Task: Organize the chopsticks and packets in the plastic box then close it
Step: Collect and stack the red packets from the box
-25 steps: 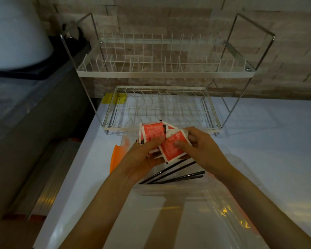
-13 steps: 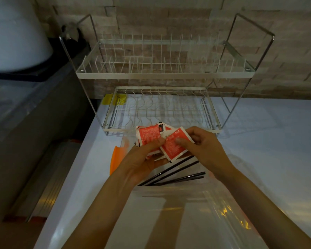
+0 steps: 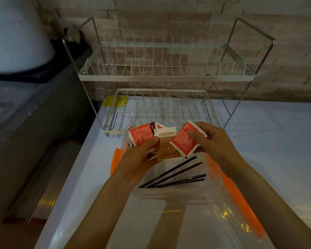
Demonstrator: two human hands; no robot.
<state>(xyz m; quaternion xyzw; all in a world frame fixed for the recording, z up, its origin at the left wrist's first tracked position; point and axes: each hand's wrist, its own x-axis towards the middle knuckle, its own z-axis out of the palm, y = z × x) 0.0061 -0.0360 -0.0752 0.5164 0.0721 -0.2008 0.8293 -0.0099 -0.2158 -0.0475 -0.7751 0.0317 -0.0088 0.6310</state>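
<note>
A white counter (image 3: 269,141) fills the lower frame, and on it, against the stone wall (image 3: 169,20), stands a two-tier wire rack (image 3: 165,76), the landmark here. Left of the rack and behind it sits a large white rounded vessel (image 3: 14,36) on a dark surface, and a yellow tag (image 3: 115,101) lies at the rack's lower left corner. Directly in front of the rack rests the clear box (image 3: 169,203) with orange parts (image 3: 241,194) along its sides, its top open toward the camera. Inside the box, in front of the rack's lower tier, lie the black chopsticks (image 3: 176,175), slanting from lower left to upper right, roughly side by side. Both hands are raised over the far end of the box, just in front of the rack's lower tray. The left hand (image 3: 138,159) is closed around a fanned bundle of packets (image 3: 142,135), its thumb pressing on a brown and white packet (image 3: 166,146) at the top of the stack. The right hand (image 3: 212,142) pinches a single red packet (image 3: 184,142) between thumb and fingers; that packet overlaps the brown one's right edge. None of the held packets rests in the box; they are above it, between the rack and the chopsticks.
</note>
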